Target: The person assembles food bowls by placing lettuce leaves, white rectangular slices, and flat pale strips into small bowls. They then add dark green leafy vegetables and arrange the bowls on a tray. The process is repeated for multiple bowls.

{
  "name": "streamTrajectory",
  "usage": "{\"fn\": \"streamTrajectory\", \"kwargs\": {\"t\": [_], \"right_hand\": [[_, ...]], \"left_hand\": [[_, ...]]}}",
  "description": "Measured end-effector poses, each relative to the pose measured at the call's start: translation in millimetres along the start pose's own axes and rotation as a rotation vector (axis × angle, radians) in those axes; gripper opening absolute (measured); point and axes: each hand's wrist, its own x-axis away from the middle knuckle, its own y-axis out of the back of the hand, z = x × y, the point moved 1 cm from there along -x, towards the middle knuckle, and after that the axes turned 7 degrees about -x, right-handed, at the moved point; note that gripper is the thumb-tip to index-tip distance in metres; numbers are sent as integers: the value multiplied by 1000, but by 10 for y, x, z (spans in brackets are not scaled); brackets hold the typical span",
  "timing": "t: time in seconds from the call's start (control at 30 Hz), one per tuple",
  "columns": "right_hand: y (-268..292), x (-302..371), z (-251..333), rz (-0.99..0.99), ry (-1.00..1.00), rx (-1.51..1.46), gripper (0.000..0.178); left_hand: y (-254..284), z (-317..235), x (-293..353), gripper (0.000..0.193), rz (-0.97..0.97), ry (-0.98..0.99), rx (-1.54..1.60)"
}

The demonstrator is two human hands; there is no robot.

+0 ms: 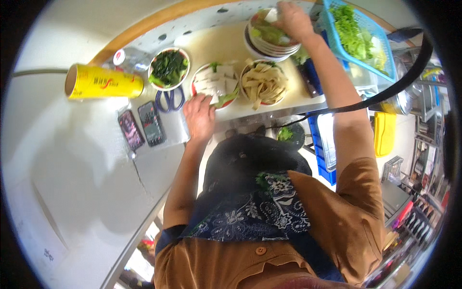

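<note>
My left hand [199,115] rests at the near left rim of a bowl of white slices [214,83], its fingers curled over the edge by some green leaf. My right hand [294,21] reaches to the far side of a stack of bowls [273,47], fingers bent down at the top rim. Whatever those fingers pinch is hidden. Green leaves and a whitish piece show in the top bowl. Between my hands stands a bowl of broad pale strips [264,83], perhaps tofu skin. To the left is a bowl of dark green leaves [168,69].
A yellow roll [106,82], a clear plastic bottle [132,60], purple-handled scissors [170,99] and two phones [151,123] lie left. A blue basket of lettuce [358,41] stands right. A black strap [402,79] crosses my right arm. Blue crates [321,149] stand below the counter.
</note>
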Motion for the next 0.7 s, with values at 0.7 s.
{"fn": "streamTrajectory", "kwargs": {"t": [0.7], "right_hand": [[43, -178, -10, 9, 4, -247, 18]], "left_hand": [[96, -175, -266, 34, 25, -45, -26]]}}
